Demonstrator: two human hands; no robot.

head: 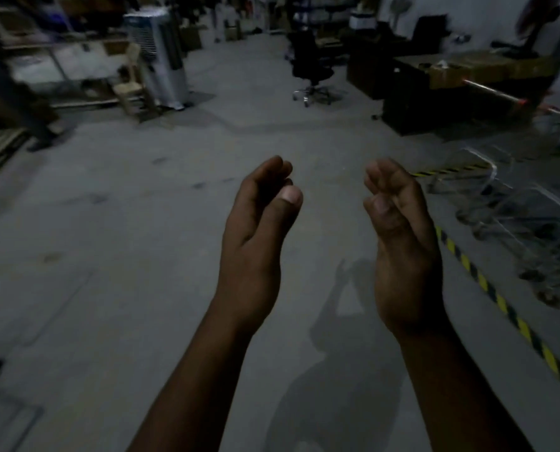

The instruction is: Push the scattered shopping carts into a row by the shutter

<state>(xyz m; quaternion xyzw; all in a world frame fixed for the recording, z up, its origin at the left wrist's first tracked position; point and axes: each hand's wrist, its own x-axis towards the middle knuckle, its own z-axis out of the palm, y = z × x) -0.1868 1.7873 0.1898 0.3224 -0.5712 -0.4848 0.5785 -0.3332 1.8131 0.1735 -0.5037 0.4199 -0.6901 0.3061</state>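
Observation:
Both my hands are raised in front of me over bare grey floor, palms facing each other. My left hand (259, 220) and my right hand (399, 223) have loosely curved fingers and hold nothing. Wire shopping carts (516, 216) stand blurred at the right, beyond a yellow-and-black floor stripe (487, 282). Another cart with a red-tipped handle bar (500, 94) shows at the far right edge. The carts are well to the right of my right hand and neither hand touches them. No shutter is visible.
A black office chair (311, 63) and a dark desk (451, 93) stand ahead to the right. A tall white air cooler (161, 57) and a wooden chair (131, 89) are ahead to the left, beside shelving. A person's legs (33, 119) show at far left.

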